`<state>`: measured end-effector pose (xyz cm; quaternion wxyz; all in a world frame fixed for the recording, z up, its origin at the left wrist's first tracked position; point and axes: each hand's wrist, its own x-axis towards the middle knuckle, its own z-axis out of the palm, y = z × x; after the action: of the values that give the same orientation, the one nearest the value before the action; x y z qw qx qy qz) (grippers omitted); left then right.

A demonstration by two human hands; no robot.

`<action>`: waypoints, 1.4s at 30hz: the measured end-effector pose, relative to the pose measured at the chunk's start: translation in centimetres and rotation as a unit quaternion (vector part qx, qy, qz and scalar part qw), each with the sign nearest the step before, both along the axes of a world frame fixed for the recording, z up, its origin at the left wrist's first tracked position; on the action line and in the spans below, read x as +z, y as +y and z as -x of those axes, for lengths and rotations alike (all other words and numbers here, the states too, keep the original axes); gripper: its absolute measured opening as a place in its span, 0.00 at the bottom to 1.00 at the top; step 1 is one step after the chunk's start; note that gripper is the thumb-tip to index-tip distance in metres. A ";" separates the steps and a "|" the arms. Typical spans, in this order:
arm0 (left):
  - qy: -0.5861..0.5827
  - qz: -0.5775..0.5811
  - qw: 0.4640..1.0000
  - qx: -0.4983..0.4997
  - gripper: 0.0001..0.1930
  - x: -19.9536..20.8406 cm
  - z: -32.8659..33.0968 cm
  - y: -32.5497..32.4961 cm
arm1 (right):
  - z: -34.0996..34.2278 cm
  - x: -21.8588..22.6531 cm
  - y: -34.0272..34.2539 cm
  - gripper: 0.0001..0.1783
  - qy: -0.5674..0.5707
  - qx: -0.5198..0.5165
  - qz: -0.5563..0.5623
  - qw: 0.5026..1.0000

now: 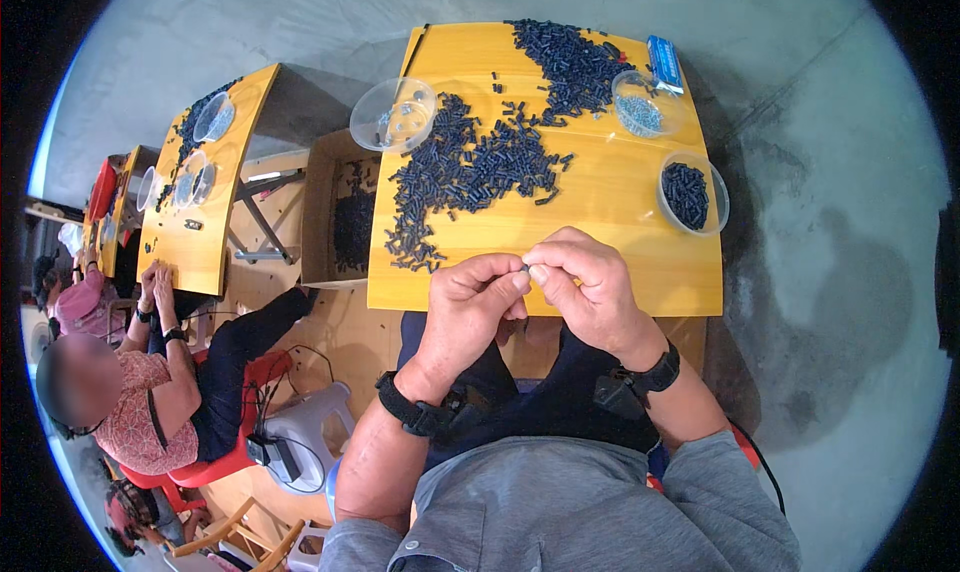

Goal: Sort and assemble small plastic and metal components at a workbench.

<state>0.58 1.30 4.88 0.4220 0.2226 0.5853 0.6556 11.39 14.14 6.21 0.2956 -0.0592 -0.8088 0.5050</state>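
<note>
Above the near edge of the yellow table (600,202), my left hand (472,300) and my right hand (592,284) meet fingertip to fingertip. Both are closed in a pinch around a small dark piece (525,268), mostly covered by the fingers; it looks like the short black cylinders on the table. Beyond my hands lies a loose pile of these black cylinders (470,162), some strays reaching toward my left hand. A second heap of black cylinders (570,67) covers the far side. Right of my right hand, a clear round tub (724,204) holds more of them.
A clear tub (357,122) with a few small bits sits at the table's left edge. At far right stand a tub of small silvery parts (641,115) and a blue box (664,65). Left are a cardboard box (318,202) and a seated person (150,412) at another table (200,232).
</note>
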 end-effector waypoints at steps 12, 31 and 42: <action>-0.008 -0.017 1.000 -0.020 0.05 -0.2 -0.2 -0.1 | -0.2 -0.1 -0.2 0.04 0.021 -0.018 0.024 0.999; -0.072 0.011 0.995 -0.066 0.04 -2.1 -0.7 -1.1 | -0.3 -3.7 2.7 0.03 -0.136 0.035 0.041 0.989; -0.095 0.025 0.991 -0.087 0.04 -3.4 -0.9 -0.6 | 2.4 -10.4 10.5 0.09 -0.182 -0.094 -0.189 0.960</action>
<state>1.49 0.66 1.44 0.5364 0.1990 0.5375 0.6195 9.01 24.59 -4.14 0.1955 -0.1692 -0.9202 0.2938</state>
